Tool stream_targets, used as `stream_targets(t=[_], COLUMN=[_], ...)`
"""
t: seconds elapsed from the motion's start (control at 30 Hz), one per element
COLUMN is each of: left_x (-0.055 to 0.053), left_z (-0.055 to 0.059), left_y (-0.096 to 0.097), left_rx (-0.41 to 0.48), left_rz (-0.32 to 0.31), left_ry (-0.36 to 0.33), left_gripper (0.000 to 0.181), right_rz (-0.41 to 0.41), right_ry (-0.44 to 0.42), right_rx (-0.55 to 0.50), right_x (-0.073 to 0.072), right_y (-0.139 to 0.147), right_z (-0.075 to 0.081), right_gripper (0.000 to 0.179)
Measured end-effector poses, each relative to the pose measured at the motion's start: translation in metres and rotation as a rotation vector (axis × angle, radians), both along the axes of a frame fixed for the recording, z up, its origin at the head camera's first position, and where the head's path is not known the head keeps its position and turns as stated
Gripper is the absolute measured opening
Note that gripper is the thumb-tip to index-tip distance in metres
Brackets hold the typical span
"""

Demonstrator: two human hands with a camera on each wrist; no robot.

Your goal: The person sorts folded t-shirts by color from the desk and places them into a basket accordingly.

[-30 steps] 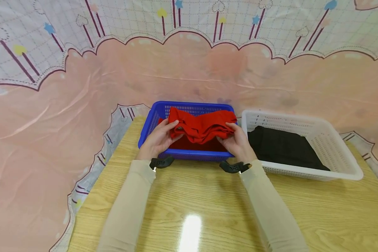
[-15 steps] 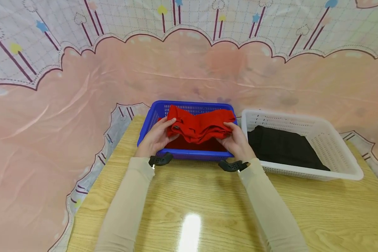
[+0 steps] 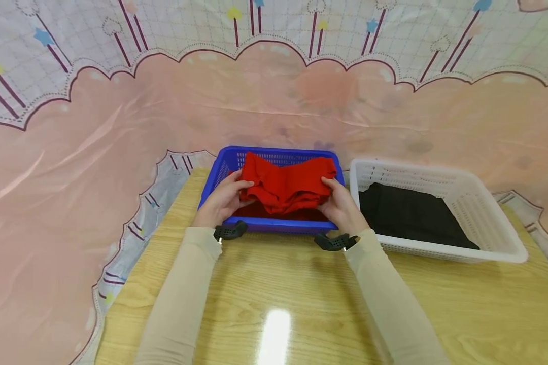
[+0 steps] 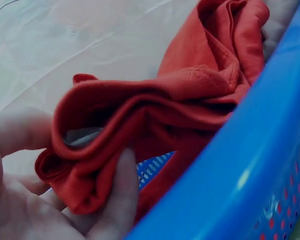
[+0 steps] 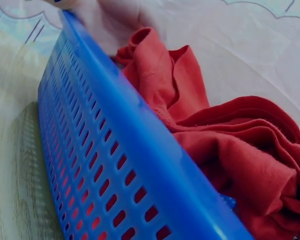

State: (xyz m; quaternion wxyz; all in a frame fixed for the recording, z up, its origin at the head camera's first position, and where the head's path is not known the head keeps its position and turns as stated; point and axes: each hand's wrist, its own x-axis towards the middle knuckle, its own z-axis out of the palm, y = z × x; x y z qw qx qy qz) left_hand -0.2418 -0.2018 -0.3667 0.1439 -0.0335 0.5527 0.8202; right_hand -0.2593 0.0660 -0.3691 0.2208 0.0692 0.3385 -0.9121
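A folded red garment [image 3: 289,182] hangs between my two hands inside the blue basket [image 3: 278,224], in the head view. My left hand [image 3: 220,200] grips its left end, and my right hand [image 3: 340,203] holds the right end with the thumb on top. More red cloth [image 3: 251,210] lies below it in the basket. In the left wrist view, thumb and fingers pinch the garment's layered folds [image 4: 135,110], and a pale patch shows inside one fold. The right wrist view has the garment [image 5: 240,155] beyond the basket's rim [image 5: 140,110]; the right hand's fingers are hidden there.
A white basket [image 3: 502,213] with a folded black garment [image 3: 411,213] in it stands to the right of the blue one. Both rest on a wood-grain table [image 3: 255,284]. A patterned pink curtain [image 3: 237,111] hangs behind the table.
Both hands have moved slightly left with the red garment, and its front edge has sunk a little lower in the blue basket. The grip stays the same.
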Motion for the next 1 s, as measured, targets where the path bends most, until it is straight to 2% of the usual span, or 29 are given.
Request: stream_targets(t=[0.13,0.33,0.5,0.67,0.8,1.0], left_x=[-0.002,-0.004,-0.006,-0.009,-0.011,-0.013], left_z=[-0.001,0.001,0.001,-0.001,-0.003,-0.003], left_y=[0.001,0.002,0.002,0.002,0.002,0.002], left_rx=[-0.058,-0.161,-0.253,-0.337,-0.366,-0.391], left_rz=[-0.027,-0.003,0.010,0.013,0.006,-0.001], left_ry=[0.003,-0.011,-0.021,-0.014,-0.014,0.000], left_gripper=[0.058,0.069,0.066,0.064,0.064,0.062], right_rz=[0.012,0.057,0.057,0.064,0.068,0.059], right_ry=[-0.003,0.029,0.023,0.011,-0.007,-0.023], right_rx=[0.048,0.118,0.164,0.242,0.277,0.301], right_x=[0.000,0.000,-0.001,-0.004,-0.005,-0.006], right_y=[-0.001,-0.003,-0.004,-0.005,-0.005,-0.007], right_z=[0.000,0.002,0.002,0.001,-0.001,0.000], right_gripper=[0.034,0.039,0.041,0.033,0.031,0.037])
